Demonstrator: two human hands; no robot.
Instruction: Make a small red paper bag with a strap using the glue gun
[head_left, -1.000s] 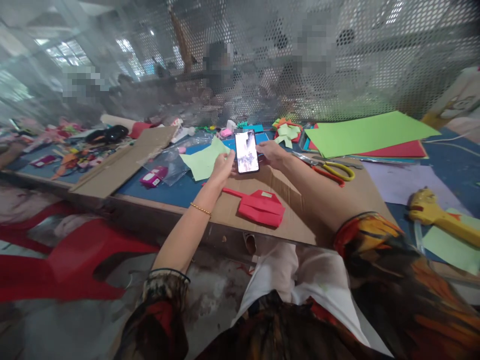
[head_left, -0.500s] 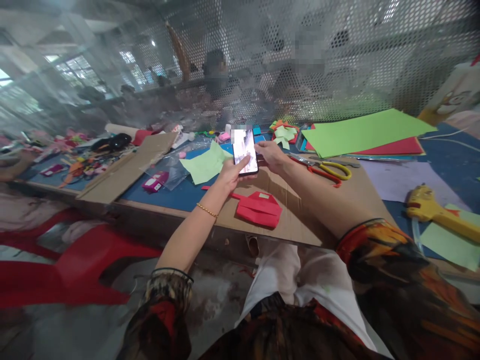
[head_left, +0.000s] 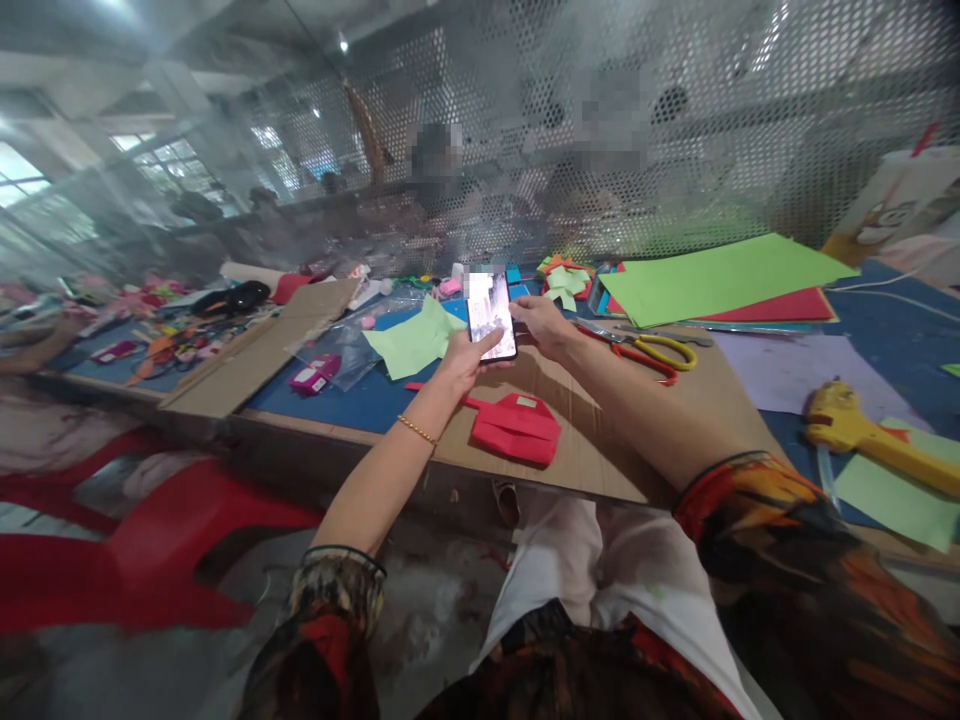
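While my left hand (head_left: 463,360) grips the phone (head_left: 487,300) by its lower left corner, its thumb lies across the lit screen, and my right hand (head_left: 541,325) has its grip at the phone's three o'clock edge, fingers curled and meeting the side. The screen faces me, tilted, though what it shows is too small to read. Taking the phone as the middle of the dial, a folded red paper piece (head_left: 516,430) lies between five and six o'clock on flat brown cardboard (head_left: 592,435), its thin strip running toward my left wrist, where a gold bracelet (head_left: 417,430) sits. Just beside my left hand, near nine o'clock, is a creased pale green sheet (head_left: 412,340), with a small purple box (head_left: 313,375) beyond it. Toward three o'clock, the scissors (head_left: 634,352) rest on the cardboard, partly behind my right forearm, and a bright green sheet (head_left: 731,280) overlaps red paper (head_left: 780,305) on the blue table (head_left: 345,415). Near four o'clock, well apart from my hands, lies a yellow glue gun (head_left: 844,418); a red chair (head_left: 165,545) stands at eight.
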